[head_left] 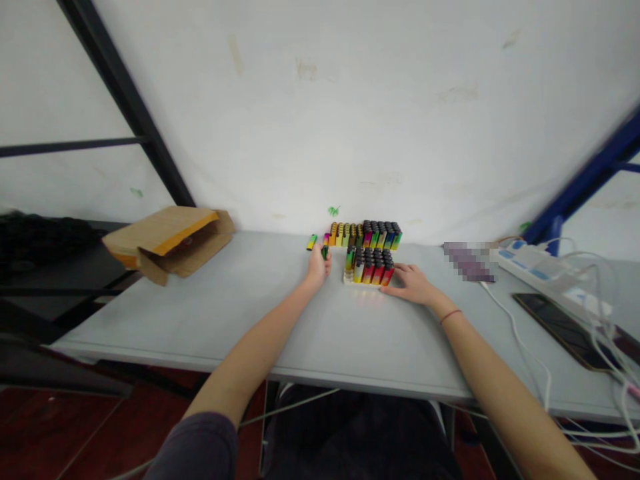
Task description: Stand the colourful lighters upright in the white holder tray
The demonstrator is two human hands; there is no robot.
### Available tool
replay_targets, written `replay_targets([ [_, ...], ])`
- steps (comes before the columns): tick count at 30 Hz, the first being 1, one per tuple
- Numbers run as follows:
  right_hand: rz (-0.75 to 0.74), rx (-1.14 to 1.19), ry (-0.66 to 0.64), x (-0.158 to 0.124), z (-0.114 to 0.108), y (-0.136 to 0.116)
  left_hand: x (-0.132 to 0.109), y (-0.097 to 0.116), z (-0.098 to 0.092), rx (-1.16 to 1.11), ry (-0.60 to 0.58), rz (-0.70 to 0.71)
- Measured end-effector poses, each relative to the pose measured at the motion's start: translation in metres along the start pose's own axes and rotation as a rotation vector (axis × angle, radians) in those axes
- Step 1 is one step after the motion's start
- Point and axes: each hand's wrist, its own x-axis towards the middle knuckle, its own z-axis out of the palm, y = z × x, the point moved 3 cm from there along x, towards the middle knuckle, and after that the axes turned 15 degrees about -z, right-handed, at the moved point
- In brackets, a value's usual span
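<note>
Several colourful lighters with black tops [373, 269] stand in rows in a white tray [367, 287] near the middle of the table. Its left end shows bare slots. Behind it stand more upright lighters, a black-topped group [382, 236] and a yellow-topped group [346, 235]. My left hand [319, 267], left of the tray, is closed on a dark green lighter [325, 253]. Just beyond that hand lies a yellow-green lighter [312, 242]. My right hand [411, 284] rests at the tray's right end, fingers apart, the thumb by its front corner.
An open cardboard box [170, 240] lies at the table's left. To the right are a blurred-out purple item [469, 262], a white power strip [550, 273] with tangled cables, and a dark phone [563, 327]. A white wall [320, 120] rises behind the table [240, 300].
</note>
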Motion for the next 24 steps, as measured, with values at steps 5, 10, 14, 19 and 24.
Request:
replay_targets([
  [5,-0.006,-0.003,0.010,0.000,0.001,0.001,-0.001,0.000,0.000,-0.022,0.010,-0.010],
  [10,0.004,-0.007,0.009,0.000,0.002,0.000,-0.001,0.001,0.001,0.020,0.022,-0.017],
  [14,0.000,-0.006,0.009,0.000,0.001,0.000,-0.002,0.007,0.001,0.229,-0.052,0.149],
  [19,0.005,0.000,-0.008,0.000,0.000,-0.002,-0.004,0.019,-0.003,0.527,-0.111,0.463],
  [24,0.007,-0.004,-0.005,0.000,-0.001,-0.001,0.006,0.024,-0.009,0.669,-0.176,0.637],
])
